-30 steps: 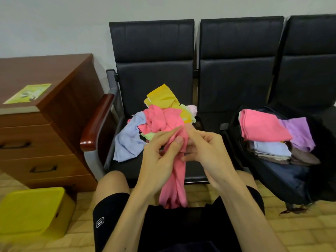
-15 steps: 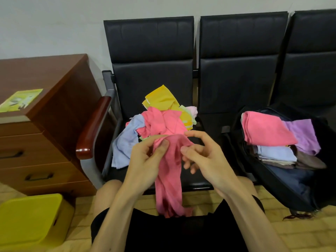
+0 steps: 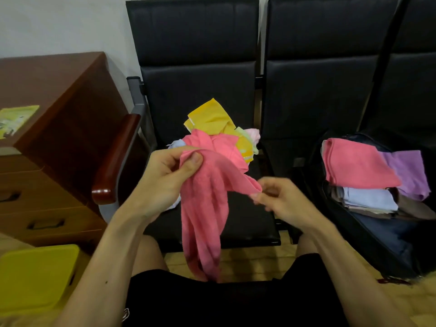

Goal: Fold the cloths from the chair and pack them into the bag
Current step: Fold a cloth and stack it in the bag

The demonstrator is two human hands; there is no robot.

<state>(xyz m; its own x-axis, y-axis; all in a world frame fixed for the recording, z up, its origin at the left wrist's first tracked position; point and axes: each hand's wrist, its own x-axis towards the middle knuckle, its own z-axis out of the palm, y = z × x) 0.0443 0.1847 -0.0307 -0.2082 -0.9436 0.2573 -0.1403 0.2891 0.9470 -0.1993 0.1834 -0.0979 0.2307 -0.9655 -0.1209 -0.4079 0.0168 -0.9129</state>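
Pink cloth (image 3: 205, 204) hangs unfolded between two hands over the front edge of the chair seat (image 3: 247, 220). The left hand (image 3: 162, 178) pinches its top edge between thumb and fingers. The right hand (image 3: 283, 199) pinches a corner drawn out to the right. Its lower end drapes to the person's lap. Behind it on the seat lies a loose pile (image 3: 219, 135) showing five colours: yellow, a second pink, pale blue, pale green and pale pink. Three black chair backs stand in a row. To the right the dark bag (image 3: 377, 237) lies open, holding one folded pink cloth (image 3: 354, 166) on top, one purple cloth (image 3: 410, 173) beside it, one pale blue cloth (image 3: 368, 199) beneath, and brownish ones too hidden to count.
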